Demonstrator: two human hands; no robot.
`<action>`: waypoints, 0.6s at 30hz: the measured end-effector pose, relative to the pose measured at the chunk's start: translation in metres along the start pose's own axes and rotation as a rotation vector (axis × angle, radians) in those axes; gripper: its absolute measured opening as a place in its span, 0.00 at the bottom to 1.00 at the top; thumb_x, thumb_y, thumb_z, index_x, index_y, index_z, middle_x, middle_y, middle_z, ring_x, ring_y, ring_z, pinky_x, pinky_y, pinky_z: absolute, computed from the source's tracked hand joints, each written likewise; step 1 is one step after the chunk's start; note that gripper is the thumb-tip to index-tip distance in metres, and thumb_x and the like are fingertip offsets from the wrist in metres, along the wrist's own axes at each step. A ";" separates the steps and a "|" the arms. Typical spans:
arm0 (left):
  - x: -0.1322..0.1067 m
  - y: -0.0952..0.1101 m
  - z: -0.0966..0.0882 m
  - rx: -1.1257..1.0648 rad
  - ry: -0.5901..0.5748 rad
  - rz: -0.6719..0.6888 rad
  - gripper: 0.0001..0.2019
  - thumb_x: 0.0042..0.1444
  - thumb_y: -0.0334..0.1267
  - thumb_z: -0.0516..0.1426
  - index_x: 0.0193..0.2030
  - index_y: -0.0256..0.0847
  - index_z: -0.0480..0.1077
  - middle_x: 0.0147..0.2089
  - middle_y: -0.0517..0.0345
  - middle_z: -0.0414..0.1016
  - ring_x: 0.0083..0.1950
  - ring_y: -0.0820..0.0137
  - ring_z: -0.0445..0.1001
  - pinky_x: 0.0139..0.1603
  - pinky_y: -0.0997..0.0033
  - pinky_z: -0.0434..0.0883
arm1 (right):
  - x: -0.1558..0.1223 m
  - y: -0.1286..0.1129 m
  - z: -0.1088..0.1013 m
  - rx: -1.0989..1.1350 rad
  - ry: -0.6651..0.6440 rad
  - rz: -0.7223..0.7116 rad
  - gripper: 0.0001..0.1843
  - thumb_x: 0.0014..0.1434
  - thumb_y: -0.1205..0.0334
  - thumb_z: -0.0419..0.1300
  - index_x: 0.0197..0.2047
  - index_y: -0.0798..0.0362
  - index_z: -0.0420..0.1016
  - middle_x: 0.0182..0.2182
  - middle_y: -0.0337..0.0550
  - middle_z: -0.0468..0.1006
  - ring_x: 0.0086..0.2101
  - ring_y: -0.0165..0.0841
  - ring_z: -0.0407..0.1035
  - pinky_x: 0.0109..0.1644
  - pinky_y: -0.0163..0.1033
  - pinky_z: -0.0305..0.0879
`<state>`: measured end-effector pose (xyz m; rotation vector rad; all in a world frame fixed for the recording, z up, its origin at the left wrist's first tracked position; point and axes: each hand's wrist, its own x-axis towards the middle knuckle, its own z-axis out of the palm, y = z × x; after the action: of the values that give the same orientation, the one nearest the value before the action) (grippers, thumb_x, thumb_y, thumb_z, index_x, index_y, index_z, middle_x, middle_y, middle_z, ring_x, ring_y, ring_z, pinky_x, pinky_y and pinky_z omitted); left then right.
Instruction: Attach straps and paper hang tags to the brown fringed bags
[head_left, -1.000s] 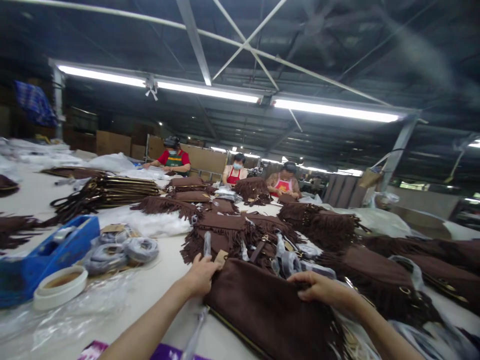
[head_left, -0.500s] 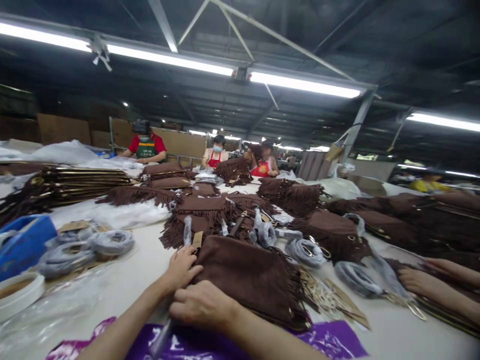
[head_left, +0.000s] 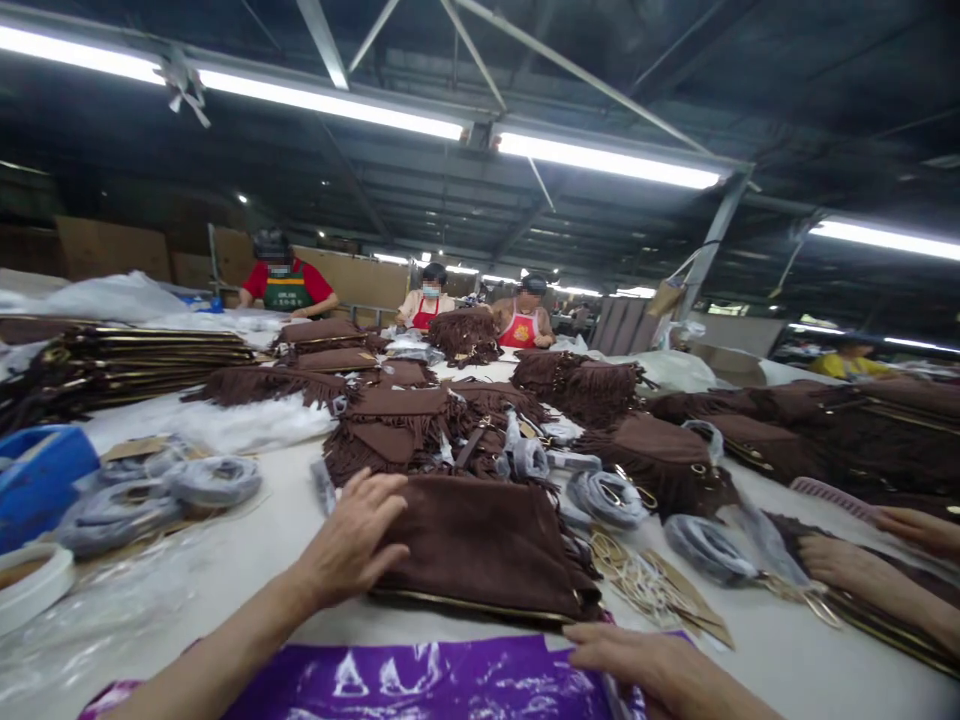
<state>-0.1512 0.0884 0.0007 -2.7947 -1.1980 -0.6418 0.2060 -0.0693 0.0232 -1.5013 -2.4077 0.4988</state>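
A dark brown suede-like bag (head_left: 472, 550) with a gold zip along its near edge and fringe at its right lies flat in front of me. My left hand (head_left: 354, 540) is open at the bag's left end, its fingers spread and its thumb over the material. Low on the right, my right hand (head_left: 649, 660) is open, fingers stretched out by the bag's near right corner. Beneath that hand and nearest to me is a shiny purple plastic bag (head_left: 420, 672) with white print.
Plastic-wrapped coiled straps (head_left: 607, 497) and a bundle of cords with tags (head_left: 637, 575) lie to the right. A co-worker's hands (head_left: 862, 570) are beyond them, one at a pink comb (head_left: 836, 497). At left stand a blue bin (head_left: 45, 485) and a tape roll (head_left: 37, 590). Fringed bags (head_left: 397, 410) are piled behind.
My right hand has gone from the bag's left end to its near right corner and opened. My left hand's fingers have spread. The bag has shifted slightly left and its zip edge now faces me.
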 end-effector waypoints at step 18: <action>0.042 0.042 -0.033 -0.051 -0.014 -0.112 0.12 0.65 0.35 0.44 0.32 0.42 0.64 0.34 0.57 0.72 0.37 0.66 0.71 0.40 0.70 0.65 | 0.101 -0.043 0.047 -0.295 0.041 0.095 0.33 0.57 0.79 0.46 0.65 0.55 0.61 0.41 0.53 0.80 0.41 0.43 0.77 0.44 0.40 0.71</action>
<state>-0.1080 0.0816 0.0518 -2.7937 -1.3679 -0.6695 0.1092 -0.0030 0.0029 -1.7311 -2.4693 0.1314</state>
